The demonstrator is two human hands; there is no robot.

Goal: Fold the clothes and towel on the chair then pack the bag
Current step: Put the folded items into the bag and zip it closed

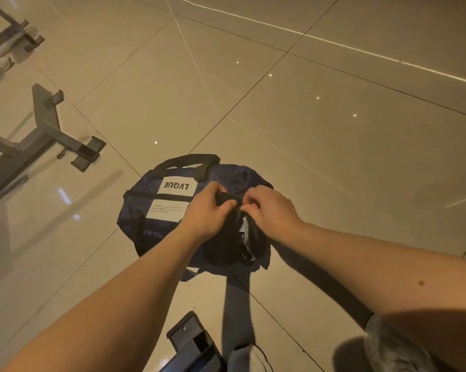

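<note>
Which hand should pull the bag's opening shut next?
Probably the right hand: its fingers pinch the opening's far end, while the left hand grips fabric of the duffel bag beside it.

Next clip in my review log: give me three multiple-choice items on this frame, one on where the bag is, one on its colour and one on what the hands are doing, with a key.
1. Where does the bag sit?
A. on a chair seat
B. on the tiled floor
C. on a table top

2. What colour is the bag's main fabric?
A. navy blue
B. red
C. yellow

3. What are the left hand and the right hand doing?
A. hanging idle at the person's sides
B. lifting a towel overhead
C. both pinching the bag at its top opening

Key: 1 B, tiles show all round the bag; 2 A, navy panels surround its white label; 3 C, the curled fingers of both hands meet at the dark opening.
</note>
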